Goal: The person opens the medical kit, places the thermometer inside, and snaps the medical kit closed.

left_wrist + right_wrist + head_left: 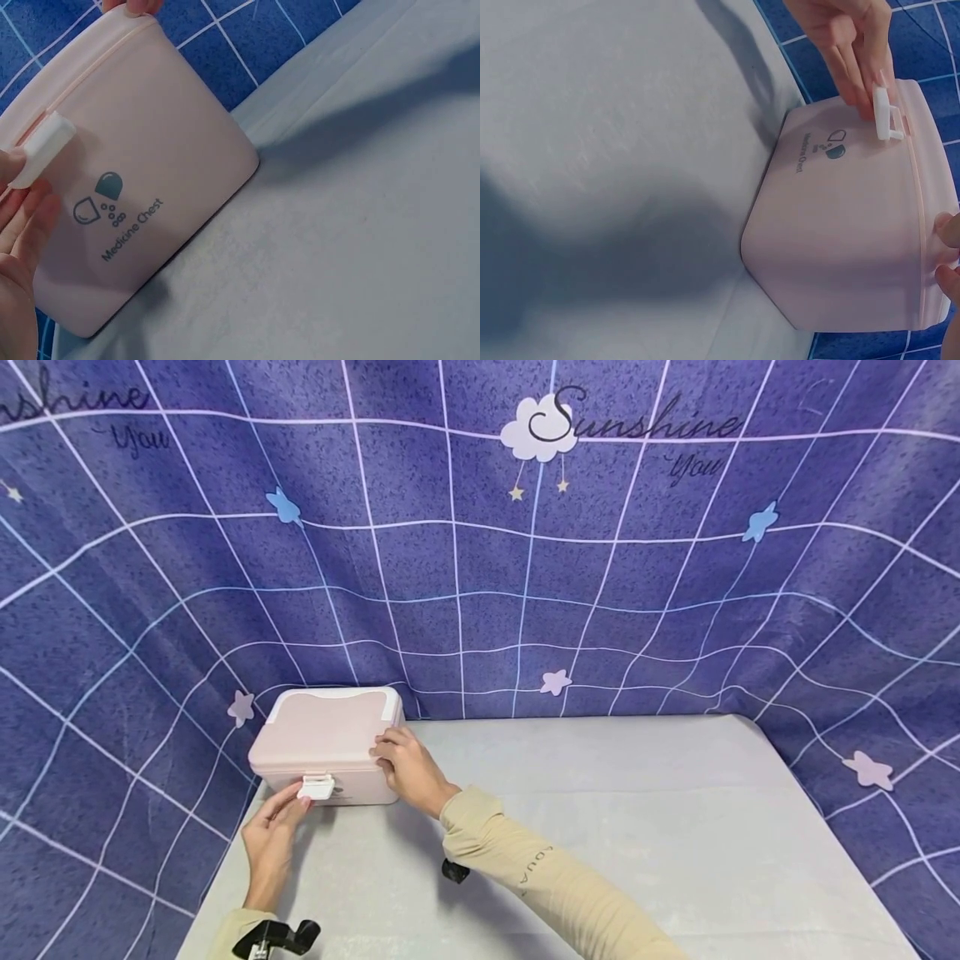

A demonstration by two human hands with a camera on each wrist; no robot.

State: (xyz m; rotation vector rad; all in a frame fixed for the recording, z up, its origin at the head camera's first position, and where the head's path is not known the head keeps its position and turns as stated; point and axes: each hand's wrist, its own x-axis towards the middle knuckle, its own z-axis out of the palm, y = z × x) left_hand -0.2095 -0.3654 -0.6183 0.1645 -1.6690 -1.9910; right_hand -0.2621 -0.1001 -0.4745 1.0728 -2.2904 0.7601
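Note:
A pale pink medicine chest (pixel 326 731) with a white-trimmed lid stands at the table's back left, its lid down. "Medicine Chest" lettering and a capsule drawing mark its front in the left wrist view. My left hand (pixel 272 842) pinches the white latch (pixel 317 787) between thumb and fingers. The latch (pixel 883 113) is tilted out from the front wall in the right wrist view. At the lid's right front corner, my right hand (pixel 412 768) grips the edge with bent fingers; its fingertips (pixel 948 229) show against the lid.
A pale grey cloth covers the table (pixel 637 827). Close behind the chest hangs a blue-purple curtain (pixel 487 568) with a grid, stars and clouds, and it also runs along both sides. Black wrist mounts (pixel 277 937) sit at both forearms.

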